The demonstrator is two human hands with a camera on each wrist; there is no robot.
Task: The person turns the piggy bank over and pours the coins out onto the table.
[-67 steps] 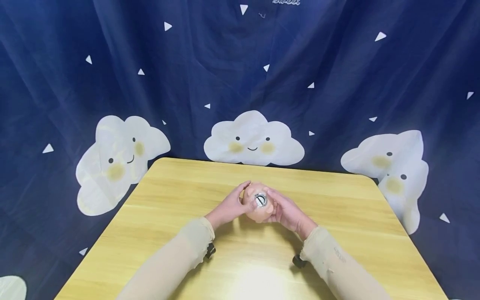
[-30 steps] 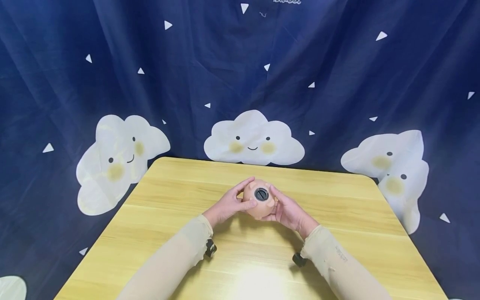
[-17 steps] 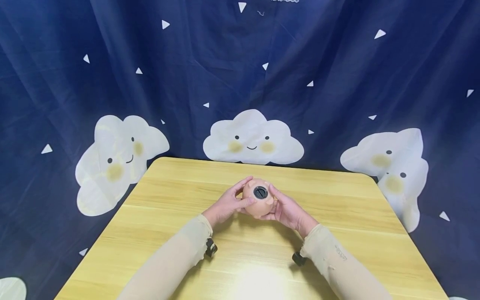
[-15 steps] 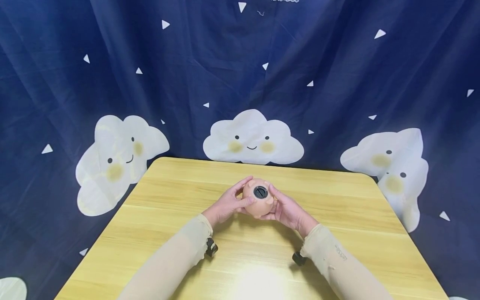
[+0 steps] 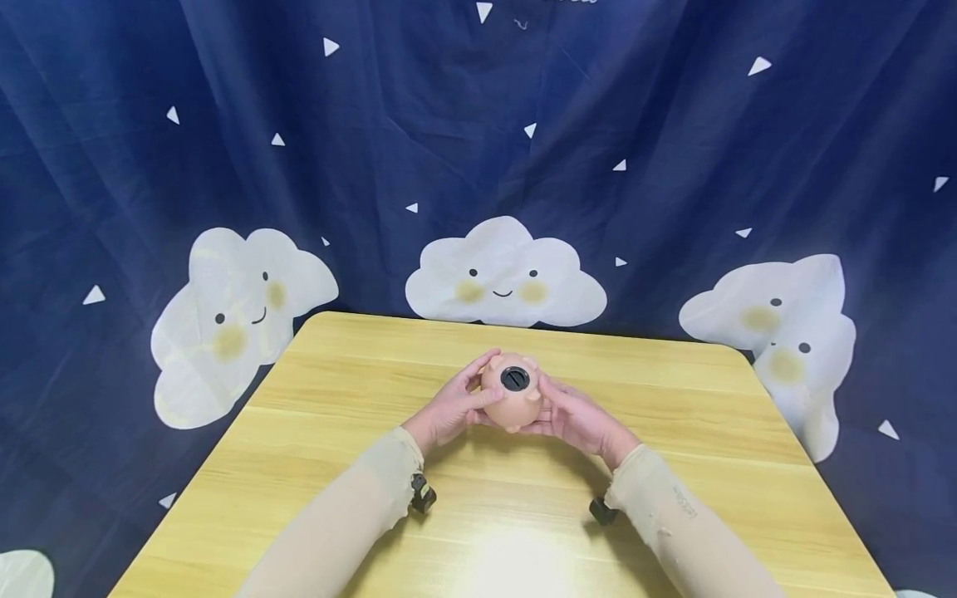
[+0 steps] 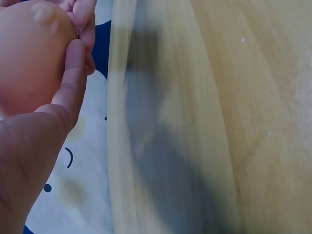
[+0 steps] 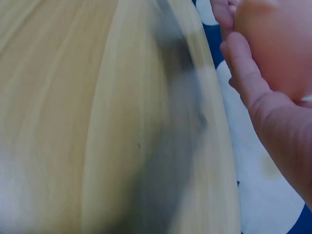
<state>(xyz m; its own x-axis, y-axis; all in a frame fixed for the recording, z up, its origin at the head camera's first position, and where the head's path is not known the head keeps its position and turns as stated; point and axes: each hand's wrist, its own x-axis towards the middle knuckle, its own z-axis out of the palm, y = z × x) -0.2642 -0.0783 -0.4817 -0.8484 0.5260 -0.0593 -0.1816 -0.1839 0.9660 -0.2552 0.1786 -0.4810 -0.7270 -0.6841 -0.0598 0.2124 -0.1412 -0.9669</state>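
A small peach-coloured piggy bank (image 5: 512, 399) sits upside down between two hands, its black round plug (image 5: 514, 378) facing up. It is held just above the middle of a wooden table (image 5: 299, 465). The left hand (image 5: 451, 409) curls round its left side, thumb pressed to the body; the right hand (image 5: 574, 418) cups the right side — fingers wrapped beneath. Behind hangs a navy curtain (image 5: 374, 149) with smiling white clouds.

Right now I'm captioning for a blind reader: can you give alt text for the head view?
Two hands, left hand and right hand, hold a round peach piggy bank with its black plug facing up, above a wooden table. Behind hangs a navy curtain printed with smiling clouds.
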